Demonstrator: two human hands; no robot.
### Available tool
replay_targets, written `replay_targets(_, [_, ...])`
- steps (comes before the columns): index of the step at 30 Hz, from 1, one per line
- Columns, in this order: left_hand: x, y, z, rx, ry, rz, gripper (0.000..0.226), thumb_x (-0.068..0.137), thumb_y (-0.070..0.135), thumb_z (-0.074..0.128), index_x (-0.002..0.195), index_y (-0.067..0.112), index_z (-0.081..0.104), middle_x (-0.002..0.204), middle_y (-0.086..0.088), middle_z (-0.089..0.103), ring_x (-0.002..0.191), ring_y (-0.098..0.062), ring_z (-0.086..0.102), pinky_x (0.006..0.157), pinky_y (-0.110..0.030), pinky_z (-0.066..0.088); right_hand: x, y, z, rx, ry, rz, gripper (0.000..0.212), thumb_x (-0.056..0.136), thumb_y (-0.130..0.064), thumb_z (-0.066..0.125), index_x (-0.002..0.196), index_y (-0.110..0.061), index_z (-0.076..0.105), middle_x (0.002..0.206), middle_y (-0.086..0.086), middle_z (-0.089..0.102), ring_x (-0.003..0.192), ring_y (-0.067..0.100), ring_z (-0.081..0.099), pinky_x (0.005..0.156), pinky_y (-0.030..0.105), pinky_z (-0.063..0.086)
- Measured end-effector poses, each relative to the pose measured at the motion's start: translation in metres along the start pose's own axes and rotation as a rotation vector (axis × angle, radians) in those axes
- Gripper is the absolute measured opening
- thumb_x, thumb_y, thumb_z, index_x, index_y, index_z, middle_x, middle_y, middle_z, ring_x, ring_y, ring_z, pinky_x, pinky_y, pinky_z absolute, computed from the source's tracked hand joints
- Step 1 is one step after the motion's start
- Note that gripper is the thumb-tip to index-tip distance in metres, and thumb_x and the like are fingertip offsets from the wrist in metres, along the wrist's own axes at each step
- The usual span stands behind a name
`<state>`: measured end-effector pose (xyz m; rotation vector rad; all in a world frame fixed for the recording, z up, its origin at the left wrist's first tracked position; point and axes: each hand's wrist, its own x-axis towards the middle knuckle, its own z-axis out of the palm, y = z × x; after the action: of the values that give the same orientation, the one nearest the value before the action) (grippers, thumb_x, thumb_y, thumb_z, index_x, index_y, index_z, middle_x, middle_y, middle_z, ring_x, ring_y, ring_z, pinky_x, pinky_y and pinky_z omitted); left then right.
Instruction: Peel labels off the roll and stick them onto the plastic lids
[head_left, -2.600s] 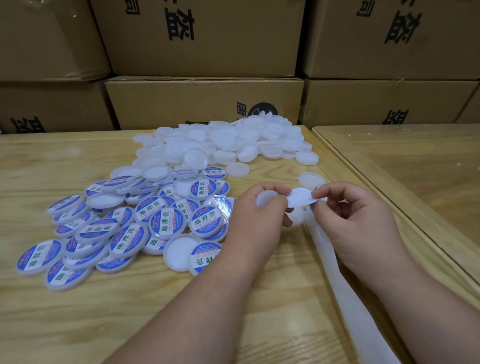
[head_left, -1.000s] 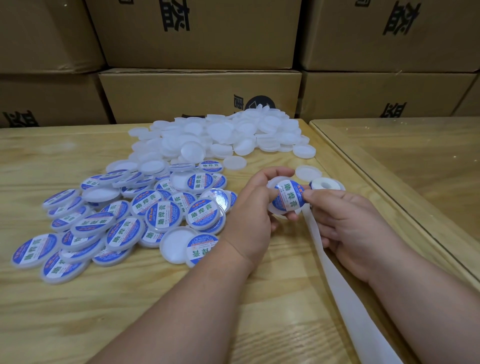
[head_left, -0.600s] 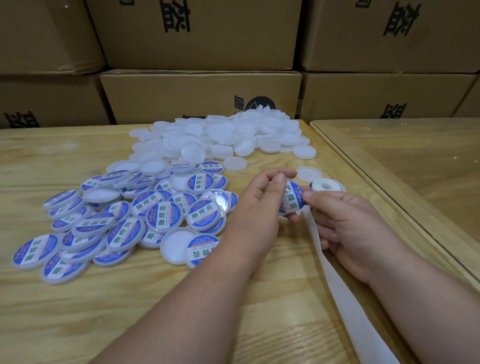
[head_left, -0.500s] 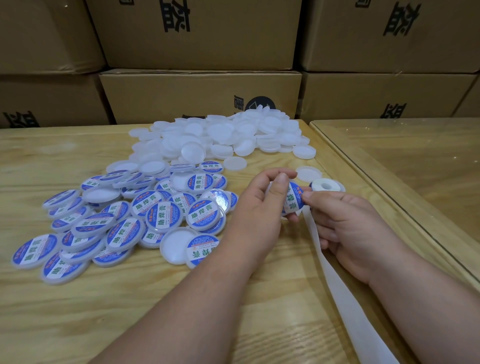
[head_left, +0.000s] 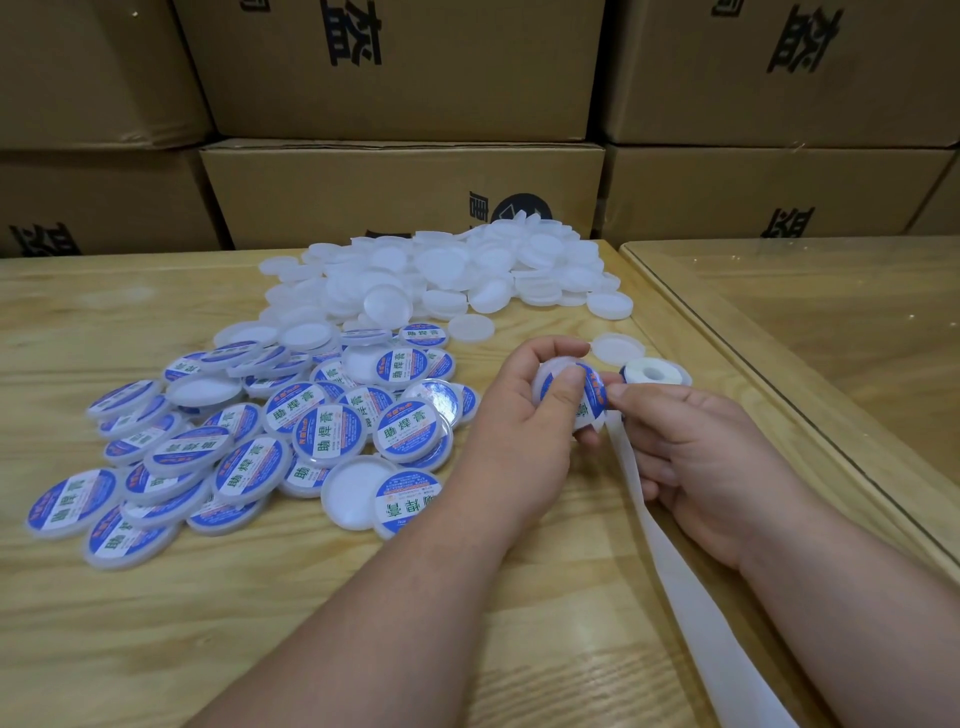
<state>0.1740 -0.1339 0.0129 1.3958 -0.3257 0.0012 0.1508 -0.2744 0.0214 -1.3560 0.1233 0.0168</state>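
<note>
My left hand (head_left: 524, 415) grips a white plastic lid (head_left: 592, 395) that carries a round blue and white label, and its thumb presses on the label's face. My right hand (head_left: 696, 457) touches the lid's right edge with its fingertips, while its lower fingers curl around the white backing strip (head_left: 670, 561). The label roll (head_left: 652, 371) lies flat on the table just behind my right hand. Several labelled lids (head_left: 249, 441) are heaped to the left. A heap of plain white lids (head_left: 447, 275) lies at the back.
One plain lid (head_left: 618, 347) lies alone beside the roll. Brown cardboard boxes (head_left: 400, 192) stand stacked against the table's far edge. A second table with a glass top (head_left: 831, 322) adjoins on the right. The wooden table (head_left: 156, 623) shows bare wood in front.
The peeled label went from my right fingers onto the lid in my left hand. My left thumb has since moved across the label's face, and the lid has tilted.
</note>
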Motion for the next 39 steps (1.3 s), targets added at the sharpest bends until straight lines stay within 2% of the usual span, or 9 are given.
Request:
replay_targets(3, [0.001, -0.003, -0.001, 0.051, -0.006, 0.006, 0.026, 0.103, 0.016, 0.054, 0.107, 0.040, 0.058, 0.106, 0.008, 0.077, 0.067, -0.012, 0.066, 0.068, -0.021, 0.053, 0.001, 0.000, -0.001, -0.016, -0.001, -0.008, 0.019, 0.095, -0.021, 0.066, 0.094, -0.009, 0.081, 0.049, -0.007, 0.027, 0.039, 0.009, 0.023, 0.039, 0.024, 0.030])
replay_targets(6, [0.001, -0.004, -0.001, 0.055, 0.000, 0.019, 0.033, 0.101, 0.009, 0.057, 0.110, 0.041, 0.057, 0.106, 0.012, 0.077, 0.069, -0.007, 0.068, 0.070, -0.018, 0.053, 0.002, 0.002, -0.004, -0.040, 0.008, -0.013, 0.025, 0.095, -0.024, 0.066, 0.102, -0.003, 0.077, 0.051, -0.007, 0.024, 0.041, 0.009, 0.021, 0.041, 0.025, 0.029])
replay_targets(9, [0.003, -0.006, -0.002, 0.046, 0.014, 0.013, 0.035, 0.100, 0.006, 0.058, 0.113, 0.037, 0.056, 0.104, 0.014, 0.077, 0.069, -0.006, 0.068, 0.069, -0.016, 0.053, -0.001, 0.001, -0.003, -0.084, -0.023, -0.045, 0.019, 0.095, -0.026, 0.066, 0.102, -0.018, 0.081, 0.051, -0.007, 0.025, 0.043, 0.009, 0.023, 0.043, 0.026, 0.029])
replay_targets(13, [0.004, -0.006, -0.003, 0.022, 0.063, 0.006, 0.036, 0.098, 0.003, 0.058, 0.113, 0.036, 0.056, 0.103, 0.012, 0.077, 0.083, -0.005, 0.073, 0.070, -0.016, 0.055, -0.006, 0.001, -0.001, -0.382, -0.028, -0.216, 0.021, 0.095, -0.019, 0.068, 0.106, -0.032, 0.079, 0.048, 0.000, 0.048, 0.047, 0.004, 0.043, 0.049, 0.018, 0.039])
replay_targets(15, [0.004, -0.006, -0.004, 0.016, 0.086, 0.006, 0.036, 0.097, 0.002, 0.058, 0.113, 0.035, 0.056, 0.102, 0.012, 0.078, 0.086, -0.003, 0.073, 0.067, -0.014, 0.054, -0.009, 0.003, 0.001, -0.564, -0.049, -0.284, 0.038, 0.097, -0.012, 0.064, 0.120, -0.040, 0.071, 0.049, 0.003, 0.042, 0.047, 0.005, 0.037, 0.050, 0.014, 0.033])
replay_targets(18, [0.005, -0.006, -0.004, 0.022, 0.113, 0.010, 0.037, 0.095, 0.003, 0.059, 0.111, 0.035, 0.056, 0.100, 0.012, 0.078, 0.074, -0.004, 0.071, 0.065, -0.016, 0.053, -0.010, 0.004, 0.000, -0.675, -0.091, -0.286, 0.052, 0.098, -0.008, 0.057, 0.135, -0.045, 0.060, 0.049, -0.008, 0.033, 0.045, 0.008, 0.027, 0.046, 0.016, 0.028])
replay_targets(26, [0.005, -0.005, -0.006, 0.013, 0.152, -0.007, 0.036, 0.093, 0.007, 0.064, 0.114, 0.036, 0.063, 0.100, 0.015, 0.078, 0.066, -0.005, 0.068, 0.064, -0.017, 0.054, -0.012, 0.004, -0.001, -0.760, -0.196, -0.311, 0.063, 0.099, -0.016, 0.060, 0.151, -0.046, 0.041, 0.049, -0.010, 0.042, 0.046, 0.007, 0.037, 0.049, 0.019, 0.034])
replay_targets(31, [0.005, -0.005, -0.006, -0.014, 0.164, -0.045, 0.027, 0.093, 0.010, 0.068, 0.111, 0.031, 0.069, 0.101, 0.011, 0.078, 0.067, -0.006, 0.068, 0.065, -0.019, 0.055, -0.013, 0.003, 0.001, -0.731, -0.191, -0.327, 0.065, 0.099, -0.014, 0.061, 0.154, -0.040, 0.039, 0.047, -0.011, 0.040, 0.045, 0.005, 0.035, 0.049, 0.015, 0.031])
replay_targets(39, [0.007, -0.008, -0.007, -0.031, 0.210, -0.052, 0.017, 0.086, 0.019, 0.081, 0.094, 0.034, 0.076, 0.075, 0.006, 0.070, 0.058, -0.010, 0.065, 0.054, -0.017, 0.048, -0.013, 0.001, 0.001, -0.655, -0.133, -0.346, 0.059, 0.098, -0.013, 0.062, 0.146, -0.043, 0.044, 0.050, -0.010, 0.039, 0.045, 0.004, 0.035, 0.049, 0.014, 0.032])
